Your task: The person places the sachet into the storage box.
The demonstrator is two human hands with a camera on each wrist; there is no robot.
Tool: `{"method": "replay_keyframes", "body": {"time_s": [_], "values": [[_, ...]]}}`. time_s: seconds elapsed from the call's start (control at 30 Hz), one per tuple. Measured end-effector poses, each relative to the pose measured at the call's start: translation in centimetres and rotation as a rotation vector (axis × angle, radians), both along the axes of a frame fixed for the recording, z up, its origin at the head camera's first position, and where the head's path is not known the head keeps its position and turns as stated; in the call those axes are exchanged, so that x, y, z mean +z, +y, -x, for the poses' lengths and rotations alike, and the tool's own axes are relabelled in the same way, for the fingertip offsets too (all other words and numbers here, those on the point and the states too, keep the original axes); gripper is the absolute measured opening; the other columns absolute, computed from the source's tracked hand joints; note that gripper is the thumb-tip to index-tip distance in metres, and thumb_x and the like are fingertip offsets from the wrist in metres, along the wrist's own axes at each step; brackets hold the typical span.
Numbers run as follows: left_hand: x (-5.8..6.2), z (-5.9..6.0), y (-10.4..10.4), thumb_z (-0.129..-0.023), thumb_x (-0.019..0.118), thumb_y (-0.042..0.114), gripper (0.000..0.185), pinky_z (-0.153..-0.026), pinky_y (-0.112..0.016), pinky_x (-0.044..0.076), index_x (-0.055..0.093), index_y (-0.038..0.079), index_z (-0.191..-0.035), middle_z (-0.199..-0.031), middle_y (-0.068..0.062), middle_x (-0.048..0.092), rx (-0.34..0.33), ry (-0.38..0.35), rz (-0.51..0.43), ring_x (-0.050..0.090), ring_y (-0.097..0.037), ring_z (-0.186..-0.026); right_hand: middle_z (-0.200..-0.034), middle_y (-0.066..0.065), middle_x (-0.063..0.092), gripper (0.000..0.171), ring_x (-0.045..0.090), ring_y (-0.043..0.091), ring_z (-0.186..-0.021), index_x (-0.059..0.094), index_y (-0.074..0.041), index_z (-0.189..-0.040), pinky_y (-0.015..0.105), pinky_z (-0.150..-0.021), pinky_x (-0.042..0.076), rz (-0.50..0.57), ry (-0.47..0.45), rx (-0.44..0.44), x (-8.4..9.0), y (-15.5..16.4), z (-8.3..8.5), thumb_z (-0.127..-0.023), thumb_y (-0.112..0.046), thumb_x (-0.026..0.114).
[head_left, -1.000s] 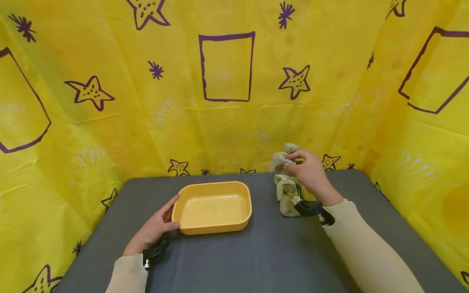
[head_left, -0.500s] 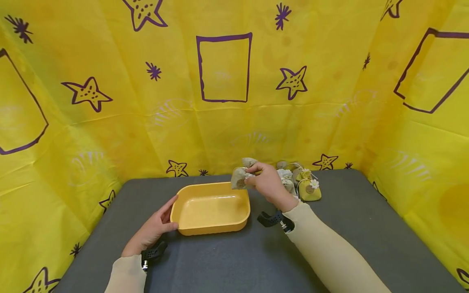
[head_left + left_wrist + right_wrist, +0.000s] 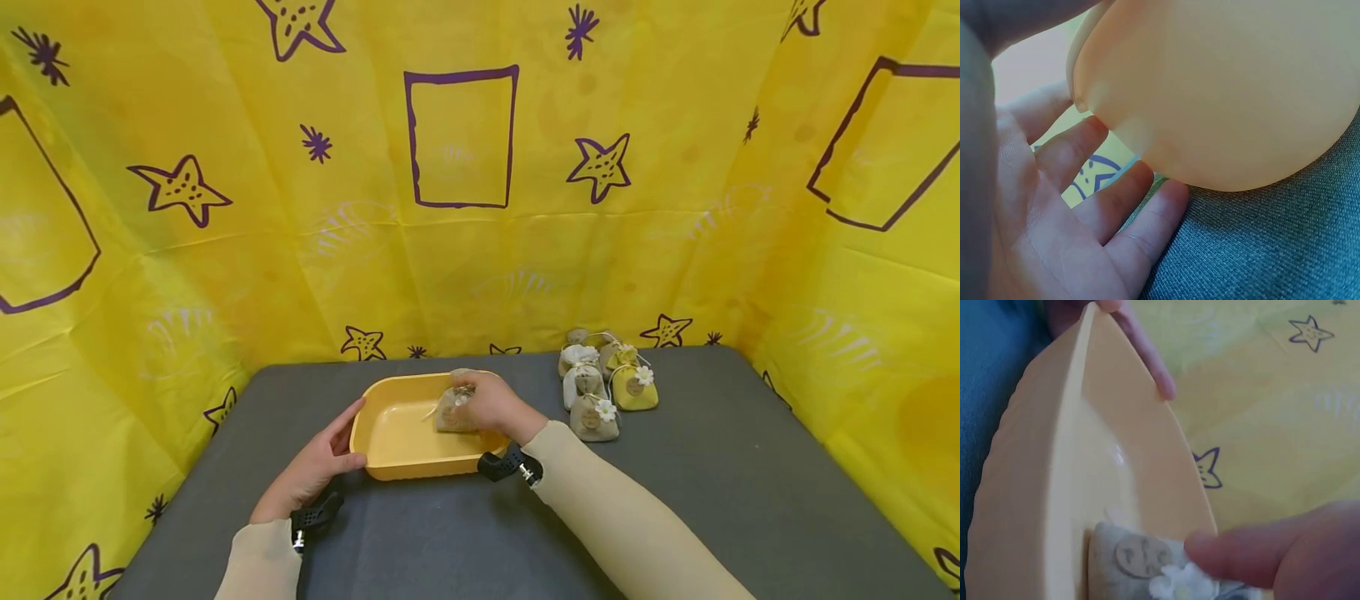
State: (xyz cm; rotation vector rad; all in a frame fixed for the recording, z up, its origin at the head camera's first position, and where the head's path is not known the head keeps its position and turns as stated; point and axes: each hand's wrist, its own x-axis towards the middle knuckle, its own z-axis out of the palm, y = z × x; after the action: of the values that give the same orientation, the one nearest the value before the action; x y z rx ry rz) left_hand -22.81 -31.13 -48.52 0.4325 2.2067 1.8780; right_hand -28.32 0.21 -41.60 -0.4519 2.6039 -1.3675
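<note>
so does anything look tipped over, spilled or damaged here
Nothing stands out. The right hand holds a small pouch inside the yellow tray, the left hand steadies the tray's end, and the other pouches sit bunched together on the grey table.

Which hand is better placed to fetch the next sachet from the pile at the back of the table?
Right. The right hand is setting a sachet into the yellow tray, and the pile of sachets lies on its side. The left hand rests on the tray's far-left rim.
</note>
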Motion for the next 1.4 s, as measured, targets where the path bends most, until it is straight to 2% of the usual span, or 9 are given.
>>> {"method": "replay_keyframes", "body": {"time_s": [0.1,0.17,0.3,0.47,0.63,0.87,1.07,1.17,1.4], "values": [[0.1,0.0,0.1,-0.095,0.068,0.006,0.087,-0.100,-0.026,0.042,0.013,0.016,-0.162,-0.164,-0.011,0.016,-0.004,-0.002,-0.001,0.030,-0.032,-0.144,-0.134,0.010,0.058,0.053,0.054,0.027,-0.103,0.064,-0.007,-0.132,0.033,-0.071,0.050,-0.063,-0.032,-0.011,0.0,-0.4,-0.2,-0.081,0.003,0.073],[0.2,0.0,0.1,-0.095,0.068,0.007,0.088,-0.100,-0.026,0.042,0.012,0.016,-0.162,-0.164,-0.010,0.016,0.000,-0.003,0.004,0.030,-0.032,-0.144,-0.129,0.011,0.060,0.049,0.055,0.027,-0.092,0.066,-0.004,-0.129,0.031,-0.059,0.046,-0.057,-0.055,-0.033,0.0,-0.6,-0.3,-0.080,0.005,0.071],[0.2,-0.1,0.1,-0.095,0.068,0.007,0.087,-0.100,-0.027,0.042,0.012,0.016,-0.162,-0.164,-0.010,0.016,0.004,-0.004,-0.003,0.030,-0.032,-0.144,-0.123,0.011,0.063,0.045,0.056,0.024,-0.086,0.067,0.000,-0.127,0.025,-0.053,0.042,-0.032,-0.090,-0.056,-0.4,-1.5,-0.3,-0.082,0.003,0.072],[0.2,0.0,0.0,-0.094,0.069,0.008,0.087,-0.100,-0.026,0.042,0.013,0.015,-0.161,-0.164,-0.012,0.015,0.006,-0.007,0.003,0.029,-0.033,-0.144,-0.121,0.011,0.062,0.050,0.056,0.023,-0.093,0.063,0.000,-0.132,0.026,-0.060,0.047,0.051,-0.155,-0.058,-0.8,-3.6,-0.3,-0.082,0.003,0.070],[0.3,0.1,0.0,-0.094,0.069,0.010,0.087,-0.101,-0.025,0.041,0.013,0.016,-0.161,-0.164,-0.012,0.015,0.009,-0.010,0.027,0.028,-0.033,-0.144,-0.124,0.011,0.062,0.051,0.056,0.020,-0.099,0.063,0.000,-0.132,0.026,-0.073,0.050,0.080,-0.107,-0.032,-1.6,-5.9,-0.1,-0.081,0.002,0.071],[0.3,0.0,0.0,-0.095,0.069,0.012,0.086,-0.100,-0.025,0.042,0.015,0.016,-0.161,-0.164,-0.015,0.015,0.013,-0.006,0.045,0.028,-0.035,-0.144,-0.130,0.012,0.060,0.056,0.056,0.018,-0.092,0.061,-0.002,-0.136,0.023,-0.066,0.046,0.151,-0.117,-0.020,-2.3,-8.3,-0.2,-0.081,0.005,0.068],[0.2,-0.1,-0.2,-0.095,0.068,0.007,0.085,-0.100,-0.025,0.043,0.014,0.013,-0.161,-0.163,-0.017,0.015,-0.030,0.017,-0.005,0.026,-0.037,-0.144,-0.143,0.017,0.045,0.058,0.047,0.023,-0.112,0.059,-0.011,-0.140,0.028,-0.080,0.047,0.112,-0.140,-0.039,-2.5,-10.2,-0.7,-0.084,-0.004,0.074],[0.1,-0.1,-0.2,-0.095,0.067,0.007,0.085,-0.100,-0.026,0.043,0.014,0.013,-0.161,-0.163,-0.017,0.016,-0.041,0.023,-0.014,0.027,-0.036,-0.144,-0.145,0.020,0.039,0.061,0.041,0.027,-0.117,0.058,-0.013,-0.141,0.031,-0.082,0.046,0.108,-0.142,-0.047,-2.5,-10.6,-0.9,-0.084,-0.004,0.075],[0.2,-0.1,-0.1,-0.095,0.068,0.008,0.085,-0.100,-0.027,0.044,0.015,0.013,-0.161,-0.163,-0.016,0.016,-0.029,0.016,-0.005,0.027,-0.036,-0.144,-0.142,0.018,0.042,0.062,0.041,0.027,-0.118,0.058,-0.014,-0.142,0.033,-0.087,0.045,0.114,-0.137,-0.023,-2.6,-10.4,-0.8,-0.083,-0.007,0.076]]}}
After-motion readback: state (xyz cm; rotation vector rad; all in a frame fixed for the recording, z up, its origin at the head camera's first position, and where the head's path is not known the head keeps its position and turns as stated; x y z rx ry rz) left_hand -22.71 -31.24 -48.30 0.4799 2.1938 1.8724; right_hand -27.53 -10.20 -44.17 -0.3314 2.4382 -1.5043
